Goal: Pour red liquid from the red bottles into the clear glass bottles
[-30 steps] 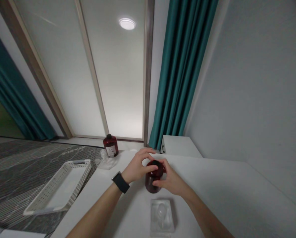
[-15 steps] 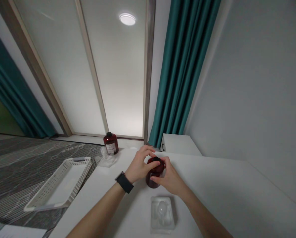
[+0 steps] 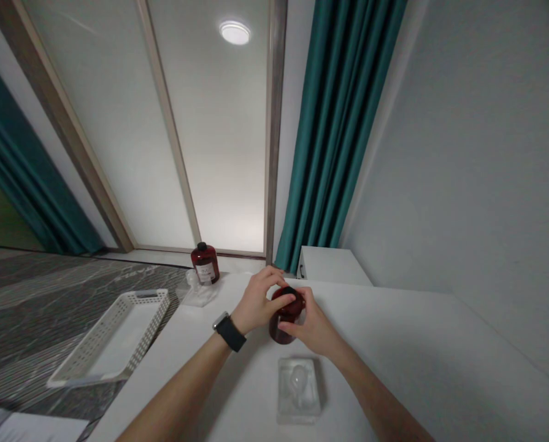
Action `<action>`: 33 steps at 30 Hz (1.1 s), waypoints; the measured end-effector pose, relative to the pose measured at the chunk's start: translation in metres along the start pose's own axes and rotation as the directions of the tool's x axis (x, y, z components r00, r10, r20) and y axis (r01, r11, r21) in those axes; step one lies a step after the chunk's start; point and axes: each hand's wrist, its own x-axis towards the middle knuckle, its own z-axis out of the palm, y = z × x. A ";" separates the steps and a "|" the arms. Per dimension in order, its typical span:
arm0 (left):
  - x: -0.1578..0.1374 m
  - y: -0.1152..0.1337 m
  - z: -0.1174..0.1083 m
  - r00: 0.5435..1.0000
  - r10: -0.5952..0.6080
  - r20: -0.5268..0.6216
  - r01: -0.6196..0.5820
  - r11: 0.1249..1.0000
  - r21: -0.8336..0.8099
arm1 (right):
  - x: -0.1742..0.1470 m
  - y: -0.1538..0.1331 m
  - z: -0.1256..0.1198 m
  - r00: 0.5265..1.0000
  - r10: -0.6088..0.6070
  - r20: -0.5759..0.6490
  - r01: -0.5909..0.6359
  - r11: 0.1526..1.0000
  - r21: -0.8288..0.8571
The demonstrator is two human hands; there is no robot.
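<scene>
Nearest on the white worktop point(image 3: 394, 344) lies one clear plastic tray point(image 3: 299, 390) with a rounded moulded hollow, empty as far as the glare lets me tell. Just beyond it stands a dark red bottle point(image 3: 281, 326), upright on the worktop between both hands. The left hand point(image 3: 256, 304), with a black watch point(image 3: 229, 331) on its wrist, comes over from the left, its fingers curled on the black cap point(image 3: 291, 293). The right hand point(image 3: 311, 322) wraps the bottle's right side and shoulder. Each grip is closed on the bottle, the left one up at the cap.

The bottle looks like smooth, stiff plastic or glass, probably slippery and moderately heavy if full, so the body is best clasped round its middle and the cap pinched at its rim.

Farther left lies one white perforated basket point(image 3: 78, 371). Beyond, a second dark red bottle point(image 3: 205, 264) with a pale label stands beside crumpled clear wrapping point(image 3: 197, 291). That makes two bottles, one tray, one basket. Teal curtains point(image 3: 338, 135) hang behind.
</scene>
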 end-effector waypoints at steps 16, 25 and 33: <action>-0.005 0.000 0.007 1.000 -0.003 0.018 0.002 1.000 0.023 | -0.083 -0.012 -0.052 0.932 0.163 0.324 -0.154 0.987 -0.055; -0.005 -0.013 -0.023 0.945 -0.080 0.318 0.093 0.995 -0.027 | -0.092 -0.025 -0.028 0.890 0.221 0.399 -0.137 0.964 -0.228; -0.009 -0.014 -0.012 0.935 -0.096 0.342 0.101 0.995 0.005 | -0.095 -0.023 -0.021 0.907 0.204 0.368 -0.135 0.969 -0.206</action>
